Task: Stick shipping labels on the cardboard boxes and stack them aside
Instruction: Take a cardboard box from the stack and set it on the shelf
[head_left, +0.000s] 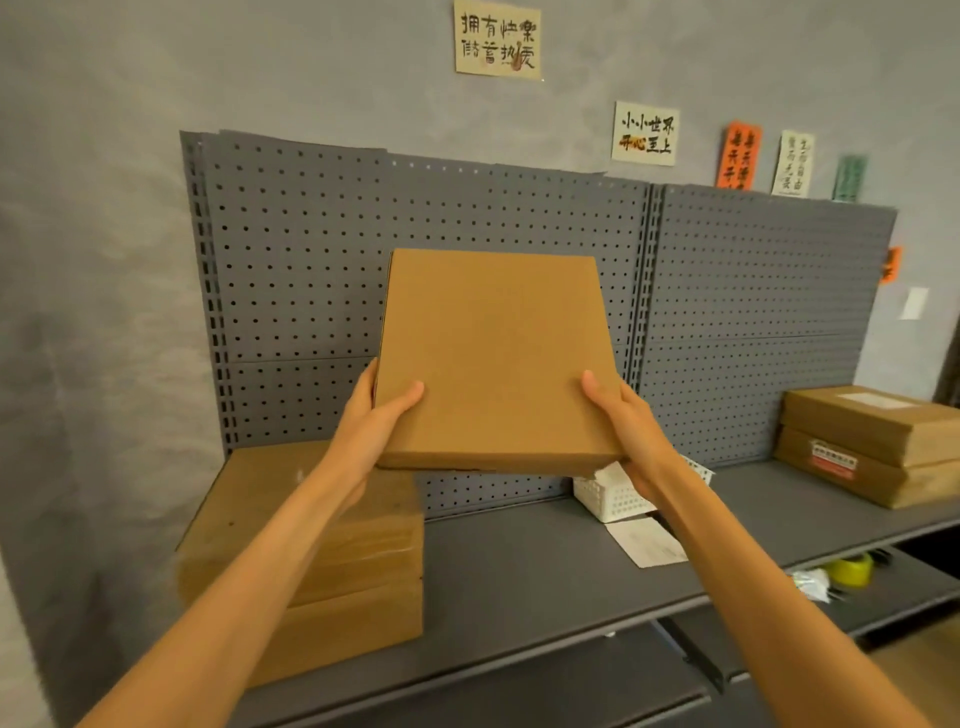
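A flat brown cardboard box (496, 358) is held up in the air above the grey shelf (519, 566), its plain top face towards me with no label visible. My left hand (371, 426) grips its near left corner and my right hand (631, 431) grips its near right corner. On the shelf's left stands a stack of plain cardboard boxes (311, 561). At the far right lies a stack of two labelled boxes (872, 441). A loose white label sheet (647, 540) lies on the shelf under my right forearm.
A white perforated basket (613, 493) sits against the grey pegboard (301, 270) behind my right hand. A yellow tape roll (852, 569) and white scraps lie on a lower shelf at the right. Paper notes hang on the wall above.
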